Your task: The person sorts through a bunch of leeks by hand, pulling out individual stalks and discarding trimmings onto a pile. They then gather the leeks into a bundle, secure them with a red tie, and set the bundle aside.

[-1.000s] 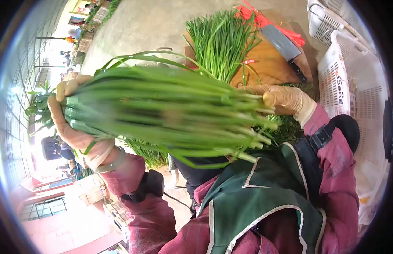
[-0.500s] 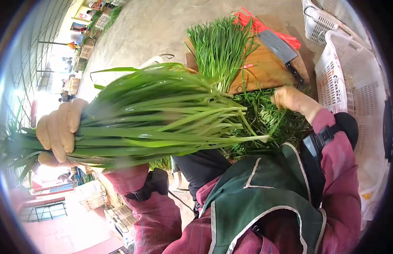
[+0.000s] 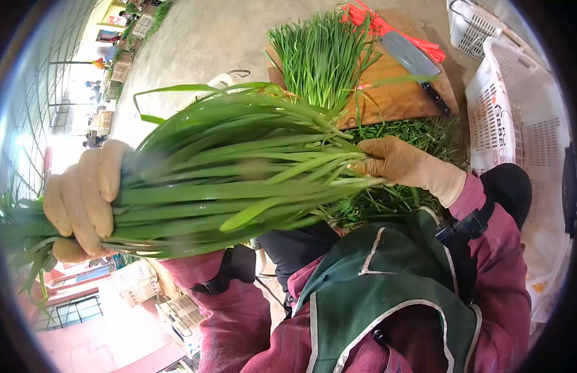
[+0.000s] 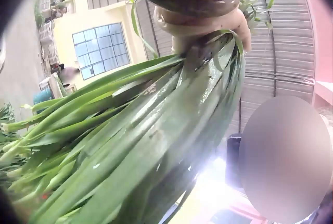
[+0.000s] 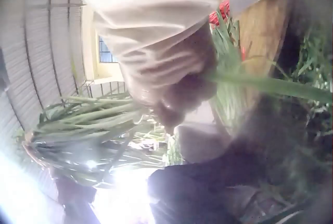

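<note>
A bundle of green stalks (image 3: 238,174) is held crosswise in mid-air, its leafy end wrapped by the fingers of the left hand (image 3: 86,196), its stem ends pinched by those of the right hand (image 3: 403,163), seemingly so both ends are supported. Beyond, a wooden board (image 3: 388,102) is shared by a cleaver (image 3: 411,56) and a second bunch (image 3: 319,62). Rightward room is bounded by a white crate (image 3: 490,124); bare floor (image 3: 207,40) is seen at upper left.

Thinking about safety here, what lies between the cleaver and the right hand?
The head view shows part of the wooden board, then loose green leaves, between the cleaver and the right hand; a stray leaf crosses the board.
</note>
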`<action>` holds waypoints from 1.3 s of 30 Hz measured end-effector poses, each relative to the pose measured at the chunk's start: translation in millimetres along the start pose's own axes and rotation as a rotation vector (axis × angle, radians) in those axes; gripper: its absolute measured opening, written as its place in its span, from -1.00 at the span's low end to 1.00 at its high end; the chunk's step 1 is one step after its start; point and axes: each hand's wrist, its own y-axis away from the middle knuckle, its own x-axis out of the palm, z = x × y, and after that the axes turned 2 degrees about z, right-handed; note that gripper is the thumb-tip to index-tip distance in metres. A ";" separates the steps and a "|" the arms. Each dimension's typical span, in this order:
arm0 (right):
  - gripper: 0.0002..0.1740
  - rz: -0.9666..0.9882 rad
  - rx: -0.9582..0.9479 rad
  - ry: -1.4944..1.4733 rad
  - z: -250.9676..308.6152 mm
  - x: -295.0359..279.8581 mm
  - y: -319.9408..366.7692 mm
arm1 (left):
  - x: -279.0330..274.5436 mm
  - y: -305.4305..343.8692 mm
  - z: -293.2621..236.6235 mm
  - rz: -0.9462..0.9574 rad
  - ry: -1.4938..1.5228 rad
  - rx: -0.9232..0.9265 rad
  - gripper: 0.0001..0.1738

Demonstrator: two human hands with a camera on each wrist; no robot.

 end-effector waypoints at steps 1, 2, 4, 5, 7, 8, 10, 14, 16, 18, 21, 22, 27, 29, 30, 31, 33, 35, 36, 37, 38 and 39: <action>-0.77 -0.045 -0.001 0.059 -15.7 -2.4 -4.4 | -1.1 -0.2 1.6 0.029 0.023 0.000 -0.77; -0.79 -0.089 -0.002 0.119 -34.5 -8.8 -7.5 | -2.4 0.4 2.1 0.033 0.005 0.001 -0.77; -0.80 -0.131 0.012 0.425 -47.8 -27.1 -3.3 | -5.5 1.1 1.5 0.043 -0.029 0.006 -0.77; -0.75 -0.126 0.152 0.526 -61.0 -39.8 -2.5 | -6.1 2.6 -0.7 0.006 -0.017 0.015 -0.78; -0.62 -0.007 0.339 0.704 -79.6 -50.4 1.5 | -6.2 5.2 -8.3 -0.065 0.000 0.033 -0.80; -0.55 0.108 0.383 0.787 -81.9 -51.4 2.6 | -7.6 5.8 -10.4 -0.137 0.006 0.062 -0.80; -0.27 0.345 0.404 0.885 -65.4 -40.5 2.4 | -8.9 12.3 -17.5 -0.294 0.006 0.116 -0.80; -0.29 0.166 -0.096 -0.041 -23.1 -6.8 6.0 | -11.3 19.6 -20.4 -0.450 -0.223 0.131 -0.80; -0.29 0.155 -0.236 -0.285 -5.9 8.0 -5.0 | -9.3 19.2 -15.3 -0.404 -0.262 0.119 -0.80; -0.39 -0.006 -0.167 -0.483 -0.1 23.4 -16.3 | -4.6 17.4 -5.4 -0.368 -0.292 0.118 -0.80; -0.58 -0.242 0.009 -0.674 -7.7 36.0 -32.7 | 2.7 14.9 8.4 -0.315 -0.238 0.139 -0.78; -0.60 -0.297 0.008 -0.668 -11.4 36.3 -34.0 | 4.1 14.8 10.8 -0.301 -0.237 0.135 -0.77; -0.75 -0.310 -0.089 -0.803 -23.6 23.4 -30.0 | 3.7 15.1 21.3 -0.237 -0.269 0.104 -0.77; -0.70 -0.241 -0.062 -0.940 -26.1 20.3 -27.4 | 3.7 14.7 22.6 -0.299 -0.334 0.077 -0.72; -0.67 -0.207 -0.133 -0.848 -30.8 20.9 -26.9 | 3.7 14.9 23.1 -0.331 -0.367 0.064 -0.68; -0.65 -0.171 -0.202 -0.756 -35.2 22.5 -26.7 | 3.9 15.5 24.6 -0.331 -0.389 0.071 -0.68; -0.53 -0.094 -0.200 -0.788 -39.5 20.9 -23.0 | 5.0 16.7 30.3 -0.331 -0.434 0.084 -0.68; -0.49 0.004 -0.280 -0.830 -49.2 16.4 -19.1 | 7.8 17.1 33.1 -0.332 -0.407 0.100 -0.67; -0.47 0.056 -0.319 -0.850 -46.6 16.5 -19.0 | 8.3 17.8 33.1 -0.334 -0.396 0.108 -0.66; -0.48 0.030 -0.266 -0.850 -41.9 15.8 -20.0 | 7.3 18.8 31.7 -0.320 -0.404 0.101 -0.66; -0.49 0.002 -0.214 -0.849 -34.7 13.1 -20.4 | 5.6 19.2 30.2 -0.305 -0.409 0.094 -0.66; -0.49 -0.028 -0.163 -0.848 -22.5 11.7 -20.8 | 4.5 19.4 30.1 -0.288 -0.412 0.086 -0.65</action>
